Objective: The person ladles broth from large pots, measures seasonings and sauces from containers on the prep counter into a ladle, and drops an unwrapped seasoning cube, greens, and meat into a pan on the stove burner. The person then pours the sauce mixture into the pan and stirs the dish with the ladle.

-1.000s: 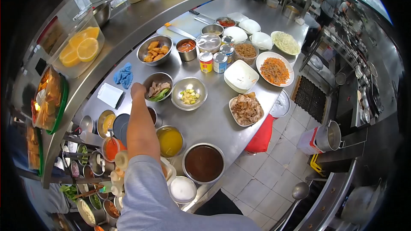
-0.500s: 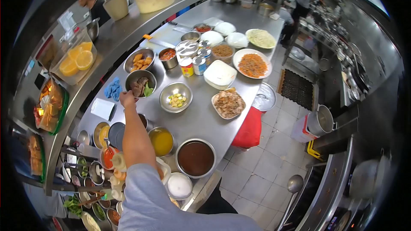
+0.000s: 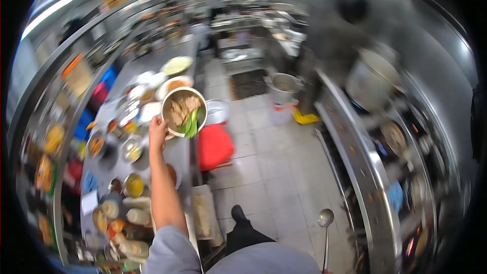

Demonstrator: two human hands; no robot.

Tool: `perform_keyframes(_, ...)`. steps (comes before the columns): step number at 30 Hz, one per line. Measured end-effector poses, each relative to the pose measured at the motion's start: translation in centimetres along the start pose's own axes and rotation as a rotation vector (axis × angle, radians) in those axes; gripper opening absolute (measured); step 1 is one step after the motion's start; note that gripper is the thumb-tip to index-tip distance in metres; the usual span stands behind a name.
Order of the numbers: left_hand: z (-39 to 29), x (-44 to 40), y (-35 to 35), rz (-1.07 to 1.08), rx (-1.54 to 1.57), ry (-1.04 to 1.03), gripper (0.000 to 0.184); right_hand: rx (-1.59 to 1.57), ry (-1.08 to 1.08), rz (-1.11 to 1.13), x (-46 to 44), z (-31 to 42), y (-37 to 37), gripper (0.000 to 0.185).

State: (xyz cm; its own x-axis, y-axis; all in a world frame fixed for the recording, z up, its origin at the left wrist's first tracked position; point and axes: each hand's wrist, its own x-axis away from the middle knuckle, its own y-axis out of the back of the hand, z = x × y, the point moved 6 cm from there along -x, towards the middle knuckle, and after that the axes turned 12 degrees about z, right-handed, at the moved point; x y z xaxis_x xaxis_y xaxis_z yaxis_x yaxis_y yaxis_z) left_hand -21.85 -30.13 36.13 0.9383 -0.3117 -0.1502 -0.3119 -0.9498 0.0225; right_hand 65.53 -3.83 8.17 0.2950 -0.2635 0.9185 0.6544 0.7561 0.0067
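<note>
My left hand grips the near left rim of a metal bowl, raised over the edge of the steel table. The bowl is tipped towards me and contains sliced meat with green leaves. At the bottom edge of the view a sliver of my right hand shows at the handle end of a metal ladle. The ladle points upward over the tiled floor. Most of my right hand is out of frame.
On the left, the steel table carries bowls, plates and squeeze bottles. A red cloth-like thing hangs beside it. To the right runs a stove counter with pans. A large pot stands further along the aisle. Motion blurs much of the background.
My left hand has lifted the bowl of meat and leaves off the table and carried it right. The view has swung right towards the aisle and stoves; the ladle has stayed with me.
</note>
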Motion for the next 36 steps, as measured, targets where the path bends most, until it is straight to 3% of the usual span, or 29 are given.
perform_keyframes(4, 1.1, 9.5, -22.9, 0.480, -0.070, 0.011, 0.009, -0.340, -0.037, -0.067, 3.7, -11.2, 0.1, 0.021)
perform_keyframes(5, 1.6, 13.9, -28.6, 0.613, -0.098, 0.094, 0.009, -0.423, -0.119, -0.078, 2.8, -15.4, -0.1, 0.021)
perform_keyframes(7, 6.1, 22.6, -38.3, 0.987, 0.013, 0.247, 0.007, -0.652, -0.035, -0.112, 3.6, -19.8, -1.6, 0.019)
perform_keyframes(11, 7.6, 42.5, -53.2, 1.460, 0.080, 0.512, 0.010, -0.988, -0.020, -0.193, 4.4, -27.0, -5.3, 0.018)
perform_keyframes(13, 4.9, 49.5, -58.7, 1.648, 0.061, 0.457, 0.011, -1.038, -0.015, -0.234, 5.5, -28.5, -7.0, 0.018)
perform_keyframes(19, -4.0, 62.6, -72.4, 1.846, 0.174, 0.353, 0.013, -1.299, -0.023, -0.329, 7.4, -29.9, -11.1, 0.018)
perform_keyframes(26, -6.0, 71.5, -84.3, 2.004, 0.260, 0.352, 0.016, -1.468, 0.046, -0.312, 2.7, -32.9, -11.3, 0.019)
perform_keyframes(31, -8.6, 74.2, -90.9, 2.011, 0.191, 0.158, 0.015, -1.605, 0.092, -0.298, 2.6, -31.9, -7.5, 0.020)
perform_keyframes(36, -10.8, 77.5, -97.6, 2.066, 0.157, 0.022, 0.014, -1.680, 0.063, -0.417, 4.3, -30.0, -3.3, 0.019)
